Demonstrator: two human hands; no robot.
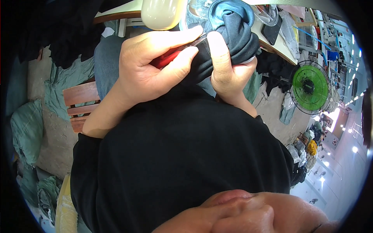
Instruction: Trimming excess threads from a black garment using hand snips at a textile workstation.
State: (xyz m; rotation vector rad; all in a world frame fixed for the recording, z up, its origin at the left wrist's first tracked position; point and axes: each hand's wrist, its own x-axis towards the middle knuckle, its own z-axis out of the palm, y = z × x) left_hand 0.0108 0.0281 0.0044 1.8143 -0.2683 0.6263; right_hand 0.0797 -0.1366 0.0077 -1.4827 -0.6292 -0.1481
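Note:
Dark navy cloth (239, 35) is bunched into a twisted roll in front of my chest, with a lighter blue patch at its top. My right hand (229, 73) grips it, the thumb pressed on top along an edge. A small red-handled tool with a thin metal tip (169, 58) sits in my left hand (151, 64), pinched between thumb and fingers. Its tip points at the cloth edge beside my right thumb. It looks like a seam ripper or thread snips, but my fingers hide most of it.
Beyond the cloth, a cream rounded machine part (159, 13) stands at a table (279, 52), where a dark phone (272, 31) lies. A green-bladed fan (309, 86) is at right. To my left are a wooden slatted seat (81, 94) and green cloth (64, 85) on the floor.

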